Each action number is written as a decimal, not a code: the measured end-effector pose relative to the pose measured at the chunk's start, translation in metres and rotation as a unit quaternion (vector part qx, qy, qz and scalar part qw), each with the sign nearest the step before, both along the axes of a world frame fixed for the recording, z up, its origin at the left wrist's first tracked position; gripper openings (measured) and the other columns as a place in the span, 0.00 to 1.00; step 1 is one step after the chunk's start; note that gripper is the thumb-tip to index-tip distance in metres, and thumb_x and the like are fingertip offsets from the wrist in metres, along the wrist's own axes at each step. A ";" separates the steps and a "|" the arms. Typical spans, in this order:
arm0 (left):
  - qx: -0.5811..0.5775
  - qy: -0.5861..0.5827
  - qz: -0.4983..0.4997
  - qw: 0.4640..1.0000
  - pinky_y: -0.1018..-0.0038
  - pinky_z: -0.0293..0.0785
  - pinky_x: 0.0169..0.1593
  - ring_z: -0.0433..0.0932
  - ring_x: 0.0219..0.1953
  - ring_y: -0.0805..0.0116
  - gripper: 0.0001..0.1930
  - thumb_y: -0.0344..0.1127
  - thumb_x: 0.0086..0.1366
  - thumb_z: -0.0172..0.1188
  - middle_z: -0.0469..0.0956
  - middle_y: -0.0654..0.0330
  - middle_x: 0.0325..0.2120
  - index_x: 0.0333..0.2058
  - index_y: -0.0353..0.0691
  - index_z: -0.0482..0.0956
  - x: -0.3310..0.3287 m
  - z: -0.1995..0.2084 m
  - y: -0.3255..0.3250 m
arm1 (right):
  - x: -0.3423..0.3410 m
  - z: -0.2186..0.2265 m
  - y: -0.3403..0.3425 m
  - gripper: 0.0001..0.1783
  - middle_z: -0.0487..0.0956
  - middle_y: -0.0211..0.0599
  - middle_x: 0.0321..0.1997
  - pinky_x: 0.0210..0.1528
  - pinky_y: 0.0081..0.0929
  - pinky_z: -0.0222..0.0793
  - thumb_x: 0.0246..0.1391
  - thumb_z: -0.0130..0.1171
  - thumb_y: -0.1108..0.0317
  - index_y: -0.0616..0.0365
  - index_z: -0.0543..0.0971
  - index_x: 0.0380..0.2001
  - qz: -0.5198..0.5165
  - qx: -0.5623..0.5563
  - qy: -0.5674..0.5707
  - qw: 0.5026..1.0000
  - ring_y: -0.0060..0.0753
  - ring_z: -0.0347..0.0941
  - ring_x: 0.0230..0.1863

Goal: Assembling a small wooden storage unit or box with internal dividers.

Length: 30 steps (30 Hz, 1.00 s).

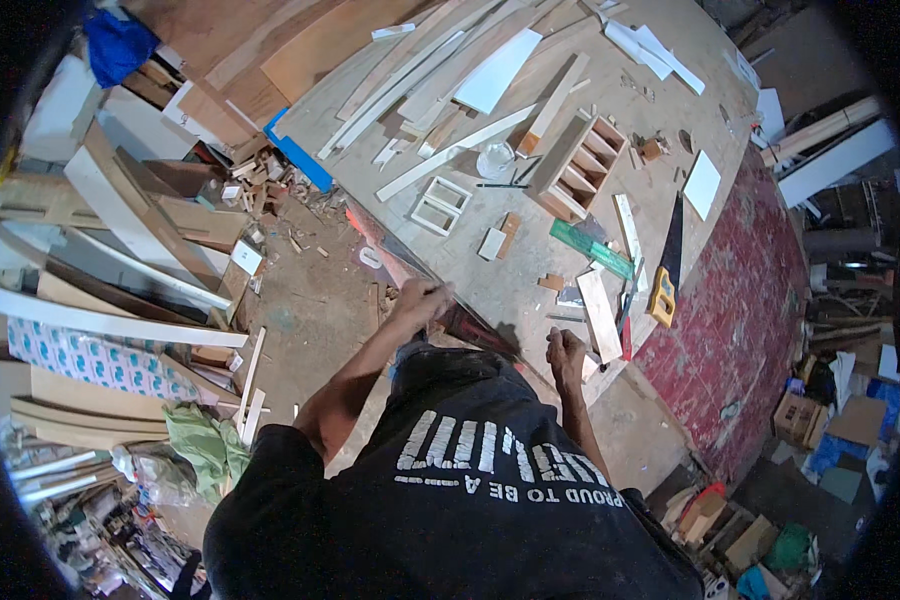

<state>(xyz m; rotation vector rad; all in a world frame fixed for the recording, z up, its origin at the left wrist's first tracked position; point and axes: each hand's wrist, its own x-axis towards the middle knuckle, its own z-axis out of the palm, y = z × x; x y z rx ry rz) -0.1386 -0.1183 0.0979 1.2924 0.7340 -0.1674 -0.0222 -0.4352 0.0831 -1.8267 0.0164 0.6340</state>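
Note:
My left hand grips the near, red-trimmed edge of the plywood workbench, fingers curled over it. My right hand rests on the bench corner with its fingers curled under and nothing visible in it. Just right of that hand lies a short pale wood strip. Beyond it are a green ruler and a hand saw with a yellow handle. My black shirt fills the lower middle and hides the bench edge between my hands.
Farther back on the bench stand a compartmented wooden box, a small white frame, a clear round lid and several long white and wooden strips. Scrap boards crowd the floor at left. A red patterned surface lies at right.

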 end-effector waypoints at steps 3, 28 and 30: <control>0.221 -0.005 -0.034 0.975 0.69 0.72 0.32 0.76 0.23 0.66 0.15 0.43 0.65 0.63 0.77 0.59 0.18 0.31 0.34 0.82 0.007 -0.024 0.044 | -0.011 -0.032 -0.007 0.16 0.72 0.30 0.17 0.21 0.22 0.62 0.65 0.55 0.62 0.68 0.77 0.33 0.022 -0.029 -0.011 0.999 0.21 0.66 0.17; 0.570 -0.057 -0.258 0.778 0.44 0.58 0.64 0.52 0.67 0.34 0.38 0.44 0.57 0.68 0.54 0.43 0.66 0.64 0.39 0.66 0.076 -0.027 0.106 | -0.108 -0.069 -0.033 0.22 0.83 0.48 0.33 0.33 0.29 0.74 0.53 0.61 0.67 0.65 0.76 0.50 0.031 -0.267 0.118 0.956 0.35 0.80 0.32; 0.582 -0.056 -0.263 0.768 0.45 0.57 0.64 0.51 0.67 0.36 0.38 0.45 0.57 0.68 0.51 0.44 0.68 0.64 0.40 0.65 0.087 -0.024 0.106 | -0.108 -0.068 -0.033 0.21 0.83 0.48 0.33 0.32 0.27 0.73 0.53 0.62 0.68 0.65 0.76 0.50 0.015 -0.262 0.122 0.957 0.33 0.79 0.31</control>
